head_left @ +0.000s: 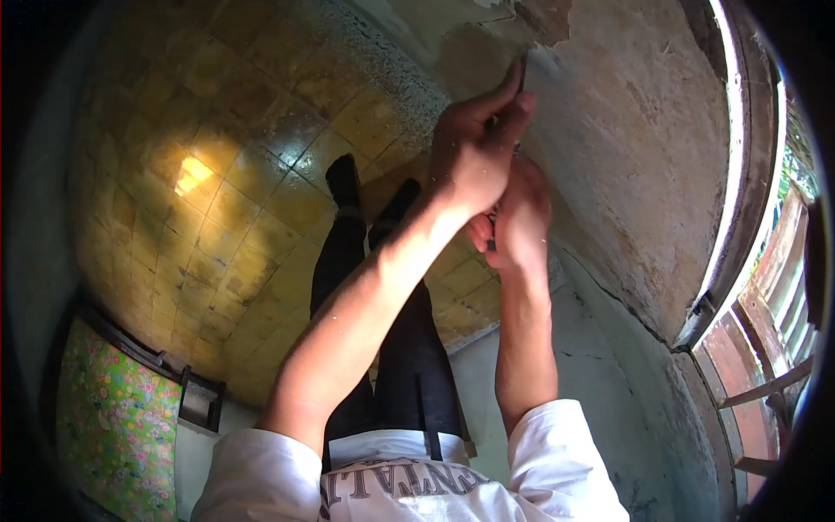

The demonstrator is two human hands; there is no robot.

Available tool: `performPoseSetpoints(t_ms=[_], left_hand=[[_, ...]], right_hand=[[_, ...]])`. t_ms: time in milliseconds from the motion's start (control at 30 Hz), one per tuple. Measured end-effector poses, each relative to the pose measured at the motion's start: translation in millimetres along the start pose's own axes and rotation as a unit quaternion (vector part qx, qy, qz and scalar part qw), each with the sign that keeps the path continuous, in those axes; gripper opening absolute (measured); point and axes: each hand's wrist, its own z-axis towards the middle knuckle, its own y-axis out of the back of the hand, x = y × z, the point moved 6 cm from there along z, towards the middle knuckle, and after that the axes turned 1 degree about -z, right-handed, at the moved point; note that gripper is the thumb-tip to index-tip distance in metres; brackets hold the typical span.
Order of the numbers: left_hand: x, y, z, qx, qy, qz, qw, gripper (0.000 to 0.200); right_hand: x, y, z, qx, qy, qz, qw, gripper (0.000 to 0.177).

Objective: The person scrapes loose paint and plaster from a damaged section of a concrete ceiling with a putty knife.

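Both my hands are stretched forward at the peeling wall (pixel 622 113), closed around one thin, dark-bladed scraper (pixel 524 71) seen almost edge-on. My left hand (pixel 474 157) grips its upper part, with fingers and thumb along the blade. Below it, my right hand (pixel 524 213) is wrapped around the lower end, where a bit of dark handle shows between the fingers. The tip points up to a bare brownish patch (pixel 478 56) on the wall; whether it touches cannot be made out. Small pale specks lie on my forearms.
Yellowish tiled floor (pixel 235 191) lies below, with a bright light patch at left. My dark-trousered legs (pixel 348 261) stand under my arms. A floral green cloth (pixel 117 418) is at lower left. A window opening with wooden slats (pixel 783 252) is at right.
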Motion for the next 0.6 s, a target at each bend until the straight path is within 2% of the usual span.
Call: performPoseSetpoints(t_ms=[33,133,200,267,367,433,600], left_hand=[[2,3,0,0.01,0.024,-0.002,1.0,0.042],[-2,1,-1,0.005,0.016,0.041,0.999,0.042],[-3,-9,-7,-0.003,-0.032,0.026,0.999,0.043],[0,-8,-10,-0.005,-0.043,0.032,0.999,0.043],[-5,-6,-7,0.009,-0.004,0.061,0.998,0.043],[-4,-3,-9,0.008,0.026,0.077,0.997,0.043],[-11,-12,-10,-0.018,-0.011,0.037,0.999,0.043]], right_hand=[[-2,-5,3,0.003,0.008,0.013,1.0,0.029],[-4,-7,-1,-0.001,0.015,0.022,1.0,0.028],[-2,3,-7,0.007,0.017,0.035,0.999,0.027],[-1,4,-8,0.022,0.012,0.037,0.999,0.027],[-7,4,-1,0.056,0.011,0.051,0.997,0.028],[-3,1,-3,0.029,0.008,0.048,0.998,0.031],[15,2,-12,-0.007,-0.004,-0.007,1.0,0.03]])
